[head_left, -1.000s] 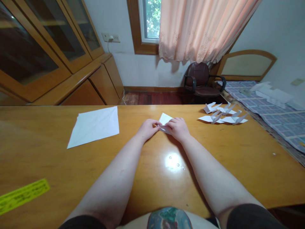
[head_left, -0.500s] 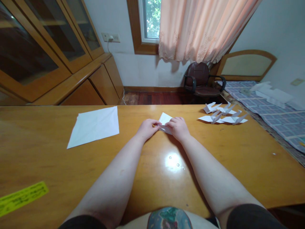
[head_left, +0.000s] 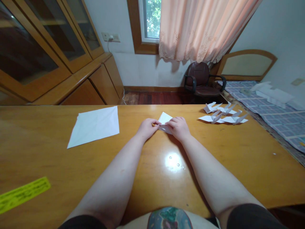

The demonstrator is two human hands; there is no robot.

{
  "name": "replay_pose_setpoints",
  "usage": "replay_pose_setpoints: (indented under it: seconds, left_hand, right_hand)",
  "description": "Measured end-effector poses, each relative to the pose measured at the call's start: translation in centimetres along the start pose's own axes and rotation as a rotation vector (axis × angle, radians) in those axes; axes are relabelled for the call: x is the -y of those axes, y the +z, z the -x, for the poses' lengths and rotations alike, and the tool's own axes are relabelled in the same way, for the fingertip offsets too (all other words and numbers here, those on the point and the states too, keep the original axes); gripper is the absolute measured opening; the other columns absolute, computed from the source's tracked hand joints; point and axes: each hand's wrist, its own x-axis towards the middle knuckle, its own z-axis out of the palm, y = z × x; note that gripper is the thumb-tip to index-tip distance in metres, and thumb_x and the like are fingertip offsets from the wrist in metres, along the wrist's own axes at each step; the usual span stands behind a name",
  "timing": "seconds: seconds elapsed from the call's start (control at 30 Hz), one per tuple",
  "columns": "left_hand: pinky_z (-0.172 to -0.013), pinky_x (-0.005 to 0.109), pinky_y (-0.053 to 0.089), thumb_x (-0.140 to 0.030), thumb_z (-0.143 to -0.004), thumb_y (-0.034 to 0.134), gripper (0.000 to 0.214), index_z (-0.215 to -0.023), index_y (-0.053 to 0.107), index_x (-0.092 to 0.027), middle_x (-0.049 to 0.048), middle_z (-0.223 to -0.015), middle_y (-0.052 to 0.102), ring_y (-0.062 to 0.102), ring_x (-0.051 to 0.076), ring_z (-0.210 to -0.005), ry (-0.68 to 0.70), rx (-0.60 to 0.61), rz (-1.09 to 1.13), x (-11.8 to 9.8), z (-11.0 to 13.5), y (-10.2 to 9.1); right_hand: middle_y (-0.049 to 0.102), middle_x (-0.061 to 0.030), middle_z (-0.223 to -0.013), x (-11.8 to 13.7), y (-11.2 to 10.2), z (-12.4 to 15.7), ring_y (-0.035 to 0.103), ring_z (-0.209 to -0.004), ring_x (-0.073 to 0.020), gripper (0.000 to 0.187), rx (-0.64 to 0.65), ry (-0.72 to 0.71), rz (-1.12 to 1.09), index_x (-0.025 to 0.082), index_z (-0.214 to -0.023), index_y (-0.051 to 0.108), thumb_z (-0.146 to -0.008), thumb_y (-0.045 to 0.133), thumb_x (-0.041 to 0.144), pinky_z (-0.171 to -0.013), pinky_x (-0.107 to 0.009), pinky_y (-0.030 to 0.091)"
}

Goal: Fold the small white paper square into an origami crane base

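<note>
That small folded white paper [head_left: 165, 117] sits near the far edge of the surface [head_left: 147, 165], one corner pointing away, a fold crossing it, fingers [head_left: 173, 121] gripping both sides.

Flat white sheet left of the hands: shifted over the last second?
No. The sheet shows no visible shift against the table's far edge.

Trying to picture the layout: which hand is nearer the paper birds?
Right. The right hand is left of the paper birds; the left hand is farther left.
</note>
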Motion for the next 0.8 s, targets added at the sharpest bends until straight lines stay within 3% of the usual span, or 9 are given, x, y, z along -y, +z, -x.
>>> replay_pose_setpoints:
  seconds: [0.8]
  left_hand:
    - [-0.085,0.030,0.051,-0.015,-0.076,0.065,0.014,-0.084,0.076,-0.019,0.0031,-0.090,0.074,0.066,0.017,-0.084,-0.072,-0.082,0.083,0.76,-0.27,0.36]
  right_hand:
    - [0.074,-0.0027,-0.081,0.23,-0.30,-0.05,0.057,-0.077,-0.0164,0.012,-0.015,-0.060,-0.104,0.023,-0.086,0.076,-0.088,0.064,0.027,-0.075,-0.032,0.033]
